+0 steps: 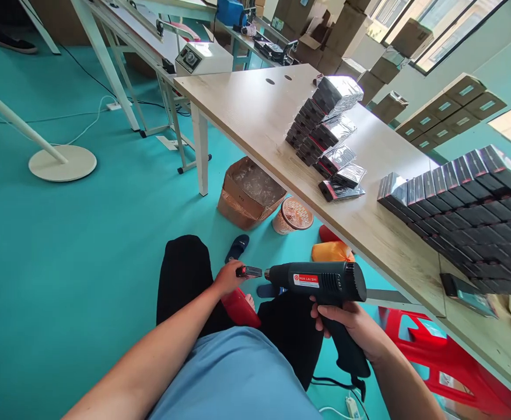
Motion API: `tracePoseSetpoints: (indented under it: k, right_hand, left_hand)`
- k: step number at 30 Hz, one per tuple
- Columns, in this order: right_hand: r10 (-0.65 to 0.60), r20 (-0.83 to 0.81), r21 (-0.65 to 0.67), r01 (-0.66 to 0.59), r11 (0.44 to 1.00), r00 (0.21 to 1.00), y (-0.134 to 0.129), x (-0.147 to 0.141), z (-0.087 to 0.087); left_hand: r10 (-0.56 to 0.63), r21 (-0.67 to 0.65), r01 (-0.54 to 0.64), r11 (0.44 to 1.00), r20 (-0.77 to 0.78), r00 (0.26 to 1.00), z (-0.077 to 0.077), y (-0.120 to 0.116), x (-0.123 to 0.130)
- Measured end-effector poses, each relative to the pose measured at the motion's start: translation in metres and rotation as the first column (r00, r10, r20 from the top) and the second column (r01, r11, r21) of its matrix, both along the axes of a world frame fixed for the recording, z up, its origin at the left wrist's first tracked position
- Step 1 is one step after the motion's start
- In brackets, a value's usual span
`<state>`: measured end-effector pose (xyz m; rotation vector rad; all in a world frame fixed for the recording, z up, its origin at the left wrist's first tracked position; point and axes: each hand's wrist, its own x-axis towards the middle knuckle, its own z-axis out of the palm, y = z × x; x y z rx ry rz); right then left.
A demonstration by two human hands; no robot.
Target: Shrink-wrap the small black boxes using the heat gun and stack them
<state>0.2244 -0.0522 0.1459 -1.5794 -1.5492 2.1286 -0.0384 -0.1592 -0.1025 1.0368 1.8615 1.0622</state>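
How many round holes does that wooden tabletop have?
2. Both are at the far end of the wooden table: the left hole, and the right hole close beside it. The small dark boxes stacked there may hide others.

Heat gun (338,280) in right hand (352,324): dark body, red-and-white label (307,280). Small box (249,272) in left hand (229,278): black with red. Floor (107,245) beneath both grips: uniform teal. Tabletop (255,105) beyond the right-hand grip: pale wood grain.
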Motion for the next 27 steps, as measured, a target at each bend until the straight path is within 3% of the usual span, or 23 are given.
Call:
tracePoseSetpoints:
  k: [4,11,15,23,27]
  right_hand:
    - [0.003,0.021,-0.014,-0.003,1.0,1.0,0.002,-0.001,-0.006]
    - [0.105,-0.039,-0.042,-0.106,0.993,0.994,-0.006,-0.029,-0.013]
    - [0.074,-0.023,-0.026,-0.075,0.997,0.997,0.001,-0.021,-0.015]
    - [-0.025,-0.002,-0.05,0.024,0.998,1.0,0.011,0.0,-0.018]
    - [-0.083,-0.046,-0.085,0.079,0.993,0.995,0.011,0.004,-0.025]
  left_hand:
    - [-0.05,0.006,0.05,0.999,-0.008,0.999,-0.002,0.0,0.001]
    - [-0.125,-0.055,0.12,0.991,-0.101,0.987,-0.004,0.0,0.002]
    - [-0.11,-0.046,0.106,0.993,-0.104,0.988,-0.007,-0.001,0.001]
    - [-0.06,0.004,0.06,0.998,-0.017,0.998,-0.001,-0.001,0.0]
    - [0.021,0.044,-0.028,0.999,0.138,0.99,0.005,-0.001,0.002]
